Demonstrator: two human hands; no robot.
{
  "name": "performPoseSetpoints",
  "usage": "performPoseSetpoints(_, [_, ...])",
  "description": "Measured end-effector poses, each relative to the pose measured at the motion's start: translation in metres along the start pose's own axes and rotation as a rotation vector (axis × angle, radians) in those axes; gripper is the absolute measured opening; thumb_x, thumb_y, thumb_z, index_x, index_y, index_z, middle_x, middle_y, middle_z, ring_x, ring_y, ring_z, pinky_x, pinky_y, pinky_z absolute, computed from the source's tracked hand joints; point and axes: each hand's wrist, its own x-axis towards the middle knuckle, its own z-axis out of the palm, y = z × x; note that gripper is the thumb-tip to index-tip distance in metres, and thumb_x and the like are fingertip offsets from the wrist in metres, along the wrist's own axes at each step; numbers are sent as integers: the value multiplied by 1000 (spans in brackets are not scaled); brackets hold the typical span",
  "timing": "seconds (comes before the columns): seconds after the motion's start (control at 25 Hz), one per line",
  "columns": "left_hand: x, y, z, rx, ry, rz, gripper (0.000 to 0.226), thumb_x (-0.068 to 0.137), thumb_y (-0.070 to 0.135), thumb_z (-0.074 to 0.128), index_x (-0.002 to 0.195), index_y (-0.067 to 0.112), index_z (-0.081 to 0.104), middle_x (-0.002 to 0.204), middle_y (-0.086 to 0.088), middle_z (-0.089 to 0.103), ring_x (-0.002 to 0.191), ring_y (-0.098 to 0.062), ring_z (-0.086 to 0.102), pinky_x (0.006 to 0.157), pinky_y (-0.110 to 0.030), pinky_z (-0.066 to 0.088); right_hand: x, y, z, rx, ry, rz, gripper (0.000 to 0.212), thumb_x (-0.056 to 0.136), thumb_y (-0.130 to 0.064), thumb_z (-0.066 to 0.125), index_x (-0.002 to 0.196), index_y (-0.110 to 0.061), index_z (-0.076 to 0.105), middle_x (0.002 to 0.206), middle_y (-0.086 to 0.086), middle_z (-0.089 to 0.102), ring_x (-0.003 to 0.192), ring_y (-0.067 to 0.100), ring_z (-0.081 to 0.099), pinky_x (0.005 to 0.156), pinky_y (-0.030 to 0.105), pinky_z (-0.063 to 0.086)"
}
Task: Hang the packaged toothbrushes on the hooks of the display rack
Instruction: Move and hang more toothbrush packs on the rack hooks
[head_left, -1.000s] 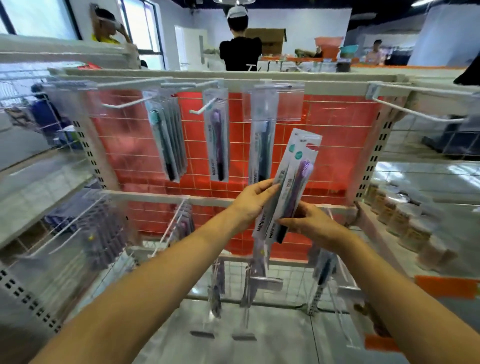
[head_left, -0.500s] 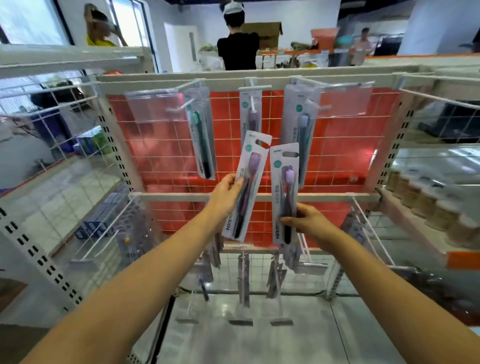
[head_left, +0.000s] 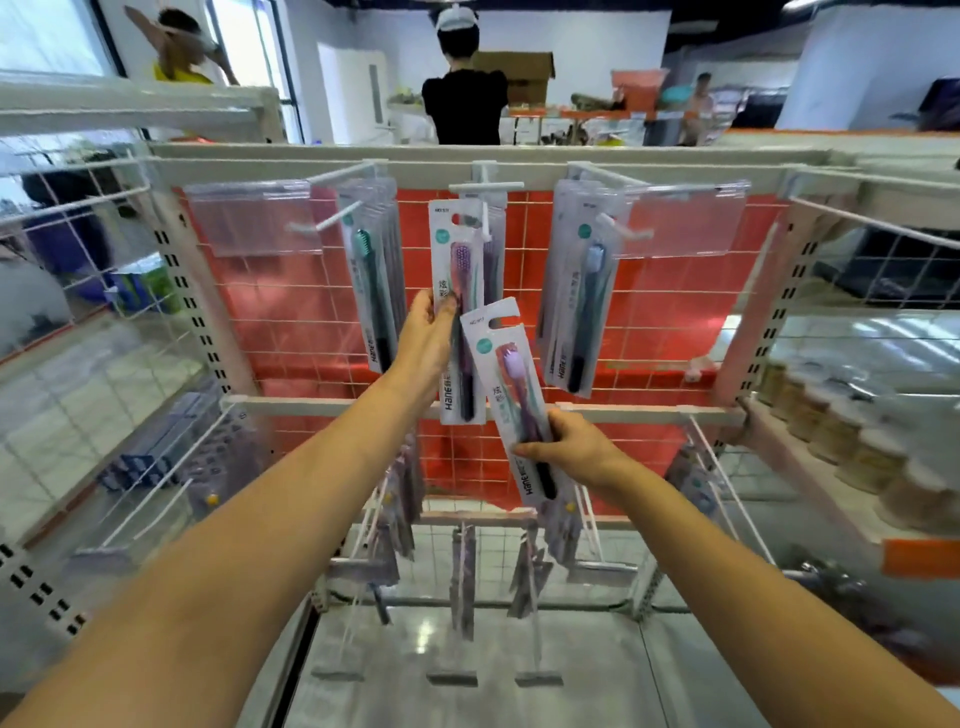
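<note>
Rack mostly stocked, two packs left in your hands.

The white wire display rack with red back panel (head_left: 675, 291) already carries packs on its upper-centre hooks; your left hand (head_left: 427, 343) grips a purple packaged toothbrush (head_left: 460, 312) by the middle white hook (head_left: 485, 221), not clearly threaded; your right hand (head_left: 569, 447) pinches a lilac packaged toothbrush (head_left: 511, 395) mid-frame, unhung.

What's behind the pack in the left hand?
Behind the left hand's pack, another purple toothbrush pack hangs on the middle hook; how many more lie behind is hidden.

Left hand (head_left: 428, 338) raised purple toothbrush pack (head_left: 457, 312) onto middle hook (head_left: 485, 218).
</note>
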Motion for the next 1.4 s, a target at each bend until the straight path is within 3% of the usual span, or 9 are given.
performPoseSetpoints(0.28, [26,0,25,117,-5,-21,12,86,25,58,91,16,52,82,2,62,72,-11,59,60,-23,47,24,-13,-33,-70,-25,-68,22,86,-15,64,106,-15,55,93,-11,63,86,7,62,65,14,51])
performPoseSetpoints(0.4, [30,15,42,54,14,-110,26,92,18,45,66,17,40,59,3,48,46,-3,46,53,-20,39,38,-24,-38,-151,-30,-127,21,87,-20,63,104,-19,53,91,-9,61,85,10,61,66,14,48])
performPoseSetpoints(0.56, [37,10,44,114,110,-205,28,102,19,27,81,23,45,74,-2,44,66,-13,46,72,-25,44,57,-39,-34,-215,-19,-177,23,86,-21,65,105,-14,54,103,7,65,93,25,64,83,36,53])
performPoseSetpoints(0.64, [42,8,41,19,168,-278,26,101,21,28,91,19,52,81,-1,50,75,-15,51,79,-25,47,63,-48,-33,-205,1,-216,22,87,-20,64,105,-13,54,101,8,66,91,23,65,83,35,54])
performPoseSetpoints(0.76, [46,4,41,-71,160,-298,39,98,22,32,62,17,46,59,1,53,54,-12,48,45,-13,43,74,-60,-34,-127,29,-246,21,88,-19,63,104,-13,51,96,8,65,84,21,65,73,28,55])
performPoseSetpoints(0.84, [46,4,43,-69,146,-294,40,98,21,32,60,17,46,45,6,56,47,-10,50,40,-10,40,83,-62,-33,-90,40,-251,27,88,-20,63,110,-8,53,100,14,66,88,24,67,77,34,57])
performPoseSetpoints(0.96, [47,-1,41,-125,151,-312,35,98,20,35,68,15,53,45,7,61,41,-8,56,42,-11,44,94,-61,-29,-34,61,-243,35,88,-20,64,117,-3,53,107,21,66,98,31,65,88,46,53])
performPoseSetpoints(1.16, [46,-16,30,-63,94,-230,17,95,6,44,98,11,60,83,-4,64,68,-15,62,63,-26,54,100,-53,-19,60,81,-238,35,89,-16,61,120,-4,50,108,17,63,100,31,64,88,41,54])
performPoseSetpoints(1.4, [44,-26,20,-76,95,-229,16,94,6,50,93,14,64,69,3,70,64,-12,64,67,-25,55,106,-48,-2,207,119,-247,32,91,-15,58,121,-8,51,107,15,63,99,27,63,88,39,53])
